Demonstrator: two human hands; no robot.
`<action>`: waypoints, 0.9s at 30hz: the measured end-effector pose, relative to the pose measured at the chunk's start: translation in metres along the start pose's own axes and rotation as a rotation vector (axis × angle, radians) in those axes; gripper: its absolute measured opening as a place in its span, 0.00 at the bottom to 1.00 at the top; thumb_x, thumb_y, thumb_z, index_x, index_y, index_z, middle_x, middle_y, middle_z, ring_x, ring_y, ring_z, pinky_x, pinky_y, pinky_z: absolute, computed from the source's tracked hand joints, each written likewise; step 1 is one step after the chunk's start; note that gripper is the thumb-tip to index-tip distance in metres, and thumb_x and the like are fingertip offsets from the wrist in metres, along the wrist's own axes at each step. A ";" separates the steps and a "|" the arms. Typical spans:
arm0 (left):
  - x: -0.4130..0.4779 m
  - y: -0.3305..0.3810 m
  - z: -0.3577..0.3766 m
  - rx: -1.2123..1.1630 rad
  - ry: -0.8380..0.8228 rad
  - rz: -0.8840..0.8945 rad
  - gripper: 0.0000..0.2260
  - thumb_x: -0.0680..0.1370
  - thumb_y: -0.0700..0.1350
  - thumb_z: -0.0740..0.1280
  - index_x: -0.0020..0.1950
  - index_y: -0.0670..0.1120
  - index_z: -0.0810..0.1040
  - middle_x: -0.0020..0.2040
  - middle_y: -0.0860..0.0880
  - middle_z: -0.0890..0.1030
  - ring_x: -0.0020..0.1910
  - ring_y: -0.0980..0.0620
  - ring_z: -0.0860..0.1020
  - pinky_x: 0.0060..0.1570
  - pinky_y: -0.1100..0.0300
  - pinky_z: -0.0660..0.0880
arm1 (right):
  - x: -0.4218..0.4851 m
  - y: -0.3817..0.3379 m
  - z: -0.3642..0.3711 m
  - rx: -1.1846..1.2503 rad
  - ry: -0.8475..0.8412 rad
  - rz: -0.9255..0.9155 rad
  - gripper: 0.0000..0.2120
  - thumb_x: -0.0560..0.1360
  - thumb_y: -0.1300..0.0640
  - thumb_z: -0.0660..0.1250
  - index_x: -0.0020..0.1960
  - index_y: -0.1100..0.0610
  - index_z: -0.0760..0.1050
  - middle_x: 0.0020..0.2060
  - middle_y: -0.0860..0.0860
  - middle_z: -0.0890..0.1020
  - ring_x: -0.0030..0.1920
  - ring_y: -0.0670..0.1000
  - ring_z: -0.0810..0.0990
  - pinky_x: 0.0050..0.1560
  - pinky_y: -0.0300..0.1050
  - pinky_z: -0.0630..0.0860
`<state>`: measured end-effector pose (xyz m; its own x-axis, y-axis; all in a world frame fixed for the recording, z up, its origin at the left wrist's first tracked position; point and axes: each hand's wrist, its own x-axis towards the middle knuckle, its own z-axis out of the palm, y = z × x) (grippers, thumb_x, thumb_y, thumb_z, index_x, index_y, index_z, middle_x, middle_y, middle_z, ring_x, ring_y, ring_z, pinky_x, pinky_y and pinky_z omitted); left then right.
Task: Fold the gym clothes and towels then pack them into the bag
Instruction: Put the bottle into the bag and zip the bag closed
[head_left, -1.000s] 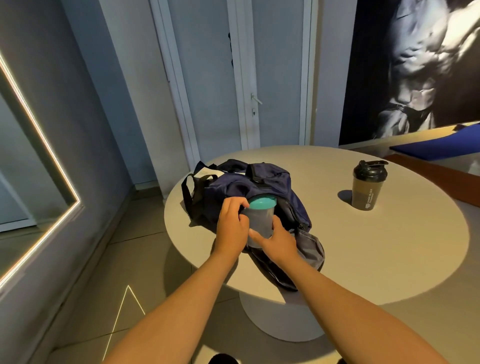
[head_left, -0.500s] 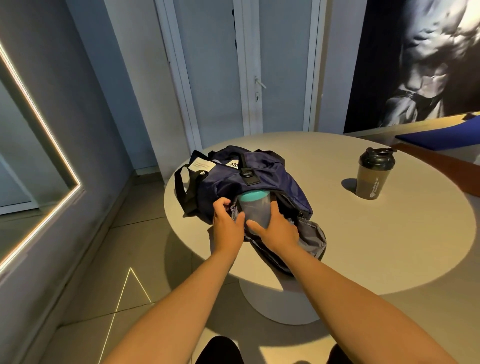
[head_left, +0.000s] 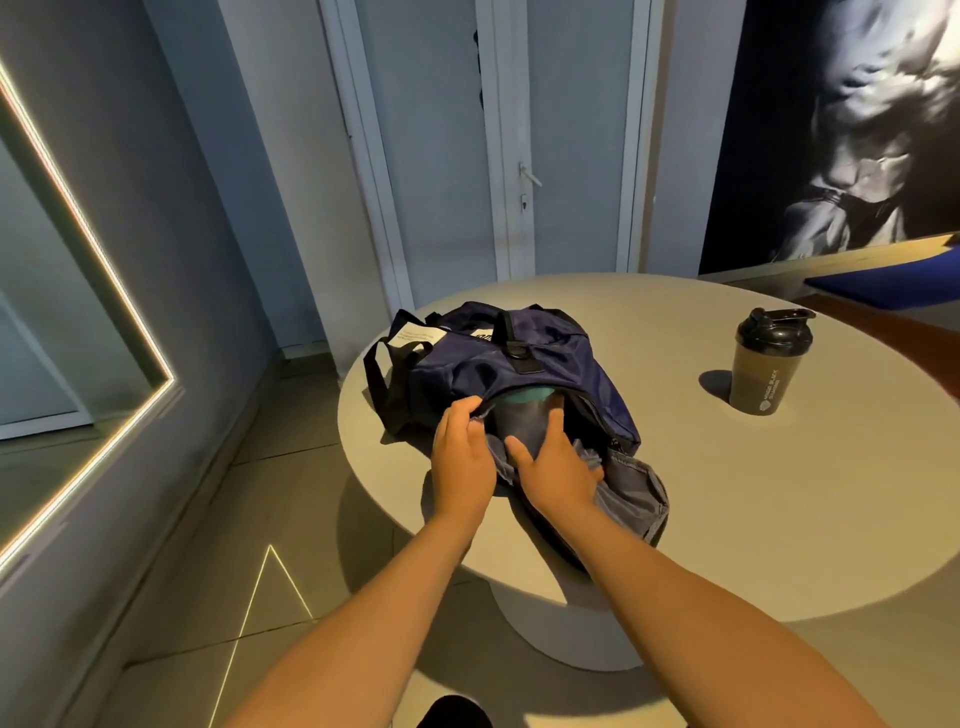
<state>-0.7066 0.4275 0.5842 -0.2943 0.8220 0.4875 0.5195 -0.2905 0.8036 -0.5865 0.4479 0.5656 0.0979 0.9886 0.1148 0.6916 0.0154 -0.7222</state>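
Pushes the bottle (head_left: 519, 418) deeper than a second ago, from lid well clear of the opening to mostly tucked under the navy flap of the bag (head_left: 550, 364), with only the teal lid's edge and a strip of grey body showing.

Pinches the near rim of the opening with the left hand (head_left: 462, 460), fingers curled over the fabric, holding the mouth wide. Wraps the right hand (head_left: 558, 465) round the bottle's lower body, thumb on the near side, fingers on the far side. Keeps the bag on the left part of the round surface (head_left: 727, 499), straps near that edge. Leaves a black-lidded shaker (head_left: 769, 371) upright, well apart to the right. Shows no clothes or towels outside the bag; cannot tell whether any lie inside.

To do this step well, probably:
- Keep lifting the rim with the left hand, to stop the flap snagging the lid.
- Feed the bottle along a side wall, not down the middle, leaving room for folded things.
- Keep the lid end toward the opening, against leaks.
- Release only once settled and not rolling.

Likely risks: soft fabric collapsing over the mouth, and the bag sliding toward the edge under the push. Brace against both with the left hand.
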 end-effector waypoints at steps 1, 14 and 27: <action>-0.004 -0.003 0.000 0.011 -0.016 0.005 0.13 0.85 0.41 0.55 0.67 0.48 0.74 0.63 0.50 0.76 0.60 0.51 0.75 0.49 0.68 0.70 | 0.003 -0.001 -0.001 -0.003 -0.002 0.027 0.38 0.80 0.35 0.58 0.80 0.49 0.44 0.75 0.54 0.67 0.73 0.65 0.66 0.71 0.74 0.55; -0.012 -0.018 0.022 0.128 -0.142 -0.126 0.26 0.80 0.52 0.68 0.76 0.51 0.65 0.73 0.48 0.65 0.70 0.47 0.63 0.61 0.56 0.64 | 0.001 0.018 -0.008 -0.142 -0.114 -0.074 0.40 0.81 0.40 0.60 0.80 0.45 0.37 0.65 0.56 0.78 0.66 0.63 0.75 0.68 0.70 0.65; -0.016 -0.037 0.014 0.304 0.102 -0.171 0.40 0.71 0.51 0.79 0.76 0.50 0.60 0.74 0.44 0.62 0.71 0.40 0.63 0.66 0.42 0.66 | -0.008 0.042 -0.025 -0.181 -0.035 -0.348 0.21 0.80 0.60 0.63 0.72 0.60 0.70 0.66 0.58 0.76 0.67 0.61 0.72 0.62 0.57 0.73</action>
<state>-0.7101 0.4320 0.5417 -0.4685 0.7883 0.3988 0.6661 0.0187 0.7456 -0.5403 0.4369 0.5510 -0.1866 0.9335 0.3063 0.7943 0.3268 -0.5122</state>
